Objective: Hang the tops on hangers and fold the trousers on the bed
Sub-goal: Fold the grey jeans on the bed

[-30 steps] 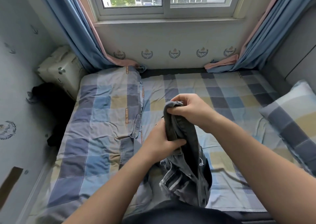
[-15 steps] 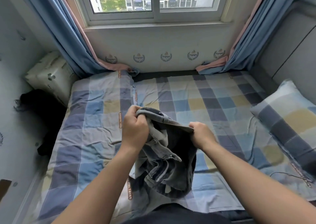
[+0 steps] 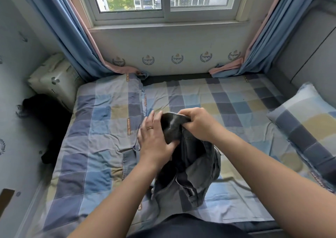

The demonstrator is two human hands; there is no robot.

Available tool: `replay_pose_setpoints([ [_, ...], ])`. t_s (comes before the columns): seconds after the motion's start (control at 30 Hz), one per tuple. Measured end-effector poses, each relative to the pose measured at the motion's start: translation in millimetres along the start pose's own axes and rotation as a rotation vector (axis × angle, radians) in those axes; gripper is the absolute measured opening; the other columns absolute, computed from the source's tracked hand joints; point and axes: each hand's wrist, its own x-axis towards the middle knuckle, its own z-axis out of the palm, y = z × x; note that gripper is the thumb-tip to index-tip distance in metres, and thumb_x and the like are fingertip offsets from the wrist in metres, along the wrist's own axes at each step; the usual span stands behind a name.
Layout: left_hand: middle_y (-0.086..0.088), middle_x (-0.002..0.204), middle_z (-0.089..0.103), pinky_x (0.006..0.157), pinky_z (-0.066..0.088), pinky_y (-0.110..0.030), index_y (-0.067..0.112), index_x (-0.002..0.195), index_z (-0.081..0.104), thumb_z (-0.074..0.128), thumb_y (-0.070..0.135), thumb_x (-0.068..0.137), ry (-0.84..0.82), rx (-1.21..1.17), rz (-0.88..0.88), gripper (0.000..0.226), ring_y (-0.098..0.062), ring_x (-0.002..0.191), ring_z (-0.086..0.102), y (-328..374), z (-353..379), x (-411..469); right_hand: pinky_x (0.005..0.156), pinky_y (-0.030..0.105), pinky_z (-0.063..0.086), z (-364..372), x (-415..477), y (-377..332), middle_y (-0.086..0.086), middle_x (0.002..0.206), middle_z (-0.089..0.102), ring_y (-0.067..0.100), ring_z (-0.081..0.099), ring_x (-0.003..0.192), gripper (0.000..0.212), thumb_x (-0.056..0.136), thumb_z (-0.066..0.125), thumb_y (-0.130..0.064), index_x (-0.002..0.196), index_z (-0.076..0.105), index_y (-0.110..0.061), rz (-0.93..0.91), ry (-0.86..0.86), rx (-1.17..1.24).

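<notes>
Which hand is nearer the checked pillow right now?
Right. The right hand grips the trousers mid-bed, with the pillow off to its right; the left hand is farther left.

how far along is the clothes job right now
Nothing looks done: no folded trousers or hung tops show on the bed. In hand: dark grey trousers, bunched, right hand gripping the top edge, left hand holding just below. Left: fold them and hang the tops; no hangers are in view.
</notes>
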Motion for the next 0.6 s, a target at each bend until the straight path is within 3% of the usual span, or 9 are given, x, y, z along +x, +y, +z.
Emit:
replay_pose_setpoints([
  [0.1,0.000,0.147,0.047,0.110,0.031,-0.047,0.028,0.148,0.037,0.074,0.036,0.080,0.055,-0.036,0.112,0.078,-0.025,0.136,0.038,-2,0,12,0.074,0.021,0.052,-9,-1,-8,-0.005,0.084,0.073,0.010,0.065,0.082,0.027,0.085,0.059,-0.001,0.094,0.076,-0.020,-0.059,-0.093,-0.069],
  [0.17,-0.001,0.107,0.067,0.083,0.049,-0.043,0.025,0.117,0.056,0.064,0.029,0.087,0.001,-0.032,0.127,0.031,-0.031,0.103,0.060,-4,-2,18,0.076,0.025,0.053,-14,0,-2,-0.006,0.085,0.072,0.012,0.064,0.084,0.023,0.087,0.062,-0.005,0.093,0.076,-0.023,-0.046,-0.078,-0.109],
  [0.23,-0.002,0.087,0.064,0.065,0.049,-0.042,0.022,0.093,0.055,0.057,0.021,0.089,-0.045,0.014,0.119,0.005,-0.032,0.085,0.061,-6,-4,25,0.077,0.035,0.055,-15,3,11,-0.006,0.084,0.068,0.017,0.063,0.083,0.015,0.089,0.065,-0.011,0.090,0.073,-0.024,-0.016,-0.036,-0.190],
  [0.4,0.000,0.089,0.057,0.068,0.048,-0.039,0.019,0.091,0.054,0.052,-0.001,0.078,-0.071,0.058,0.110,0.024,-0.028,0.083,0.056,5,-23,49,0.066,0.037,0.052,-12,12,42,0.002,0.076,0.060,0.030,0.060,0.077,0.013,0.090,0.062,-0.014,0.077,0.062,-0.014,0.173,-0.050,-0.333],
  [0.6,-0.004,0.096,0.054,0.073,0.045,-0.038,0.015,0.092,0.052,0.050,-0.002,0.074,0.007,0.188,0.087,0.024,-0.031,0.092,0.054,2,-65,100,0.061,0.031,0.044,-41,28,68,0.005,0.087,0.063,0.032,0.059,0.081,0.017,0.079,0.051,-0.002,0.073,0.054,-0.017,0.398,0.074,-0.572],
])
